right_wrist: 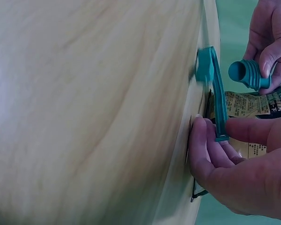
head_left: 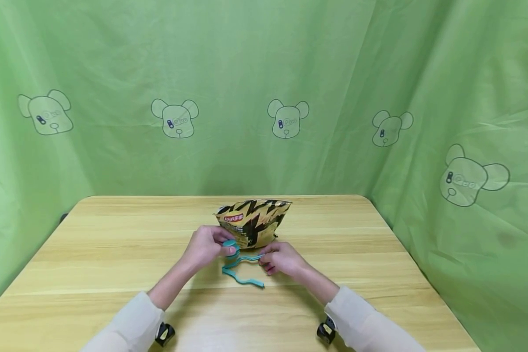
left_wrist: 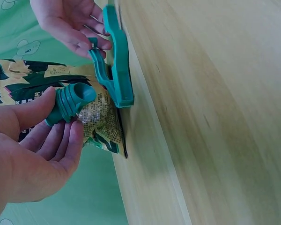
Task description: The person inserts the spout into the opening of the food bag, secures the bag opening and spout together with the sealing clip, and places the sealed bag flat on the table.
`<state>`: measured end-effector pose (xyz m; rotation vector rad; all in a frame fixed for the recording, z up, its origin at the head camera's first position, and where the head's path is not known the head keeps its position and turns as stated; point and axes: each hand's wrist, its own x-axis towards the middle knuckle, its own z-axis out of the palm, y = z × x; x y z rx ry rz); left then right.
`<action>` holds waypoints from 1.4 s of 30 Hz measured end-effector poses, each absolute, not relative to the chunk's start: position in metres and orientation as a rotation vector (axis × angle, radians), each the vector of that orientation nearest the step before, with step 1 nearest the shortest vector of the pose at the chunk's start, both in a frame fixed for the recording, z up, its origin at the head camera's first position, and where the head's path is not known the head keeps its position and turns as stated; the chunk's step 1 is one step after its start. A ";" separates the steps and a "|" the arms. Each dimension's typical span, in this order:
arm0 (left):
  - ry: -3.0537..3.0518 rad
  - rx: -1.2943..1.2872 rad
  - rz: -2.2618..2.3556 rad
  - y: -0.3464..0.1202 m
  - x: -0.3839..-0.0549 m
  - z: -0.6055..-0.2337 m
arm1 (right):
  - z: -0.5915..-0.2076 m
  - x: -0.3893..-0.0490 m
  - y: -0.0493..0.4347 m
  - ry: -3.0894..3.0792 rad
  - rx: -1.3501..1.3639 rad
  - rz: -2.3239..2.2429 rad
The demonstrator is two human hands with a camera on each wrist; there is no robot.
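My left hand (head_left: 206, 246) pinches a teal threaded pouring spout (left_wrist: 71, 101) between thumb and fingers, its hollow end showing in both wrist views. One arm of a teal hinged bag clip (head_left: 242, 279) is held at its end by my right hand (head_left: 283, 259). The clip stands opened into a V, its other arm (left_wrist: 119, 56) low at the table. Just behind both hands is a yellow and black chip bag (head_left: 255, 222), upright with its wide top edge away from me. The spout is apart from the clip in the left wrist view.
The wooden table (head_left: 114, 244) spreads around the hands. A green curtain (head_left: 246, 161) with printed bear heads hangs behind it and along both sides. Black devices (head_left: 165, 334) sit at both wrists, below pale sleeves (head_left: 134, 320).
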<state>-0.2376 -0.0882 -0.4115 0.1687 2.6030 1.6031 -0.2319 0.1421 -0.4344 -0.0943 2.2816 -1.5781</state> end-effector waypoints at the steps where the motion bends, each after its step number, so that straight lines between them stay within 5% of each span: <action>1: 2.605 0.170 1.602 -0.088 -0.238 -0.411 | -0.434 -0.232 0.142 2.284 -0.095 -1.575; 27: 2.586 0.174 1.622 -0.091 -0.236 -0.407 | -0.423 -0.232 0.150 2.447 -0.215 -1.314; 42: 2.604 0.166 1.599 -0.092 -0.236 -0.407 | -0.360 -0.234 0.150 2.564 -0.462 -1.224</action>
